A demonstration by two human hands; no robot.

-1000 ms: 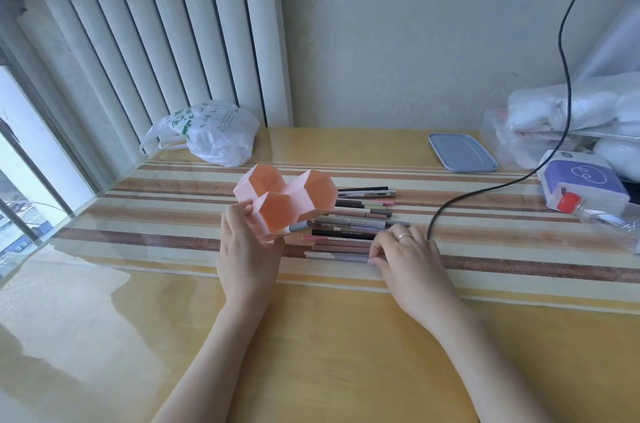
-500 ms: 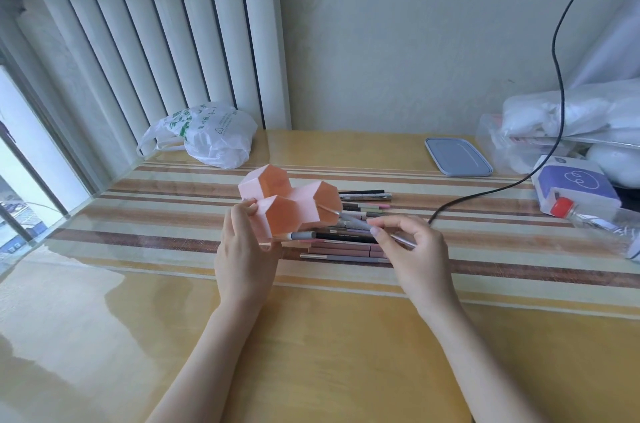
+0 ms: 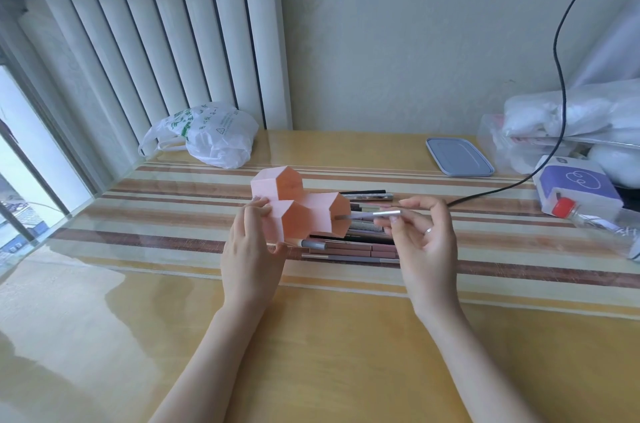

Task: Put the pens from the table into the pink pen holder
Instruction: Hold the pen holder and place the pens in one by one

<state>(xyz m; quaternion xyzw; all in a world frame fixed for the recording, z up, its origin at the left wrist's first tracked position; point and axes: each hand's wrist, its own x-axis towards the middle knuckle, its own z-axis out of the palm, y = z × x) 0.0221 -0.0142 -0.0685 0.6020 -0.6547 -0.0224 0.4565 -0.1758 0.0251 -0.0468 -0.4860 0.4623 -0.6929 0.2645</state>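
The pink pen holder [image 3: 298, 211], three joined hexagonal tubes, is tipped so its openings face right. My left hand [image 3: 251, 249] grips it from the left and holds it above the striped mat. My right hand [image 3: 420, 235] pinches a grey pen [image 3: 377, 214] held level, its left tip just inside the rightmost tube's opening. A row of several pens [image 3: 360, 246], black, pink and grey, lies on the mat under and behind the holder and my right hand.
A white plastic bag [image 3: 211, 137] sits at the back left. A blue-grey lid [image 3: 457, 156], a purple-white box [image 3: 578, 185], a clear bottle with a red cap [image 3: 568, 208] and white bags lie at the right. A black cable [image 3: 519, 180] trails across the mat.
My right hand left the row on the mat with a grey pen, rose and carried it left to the holder's opening. The holder has tipped further to the right.
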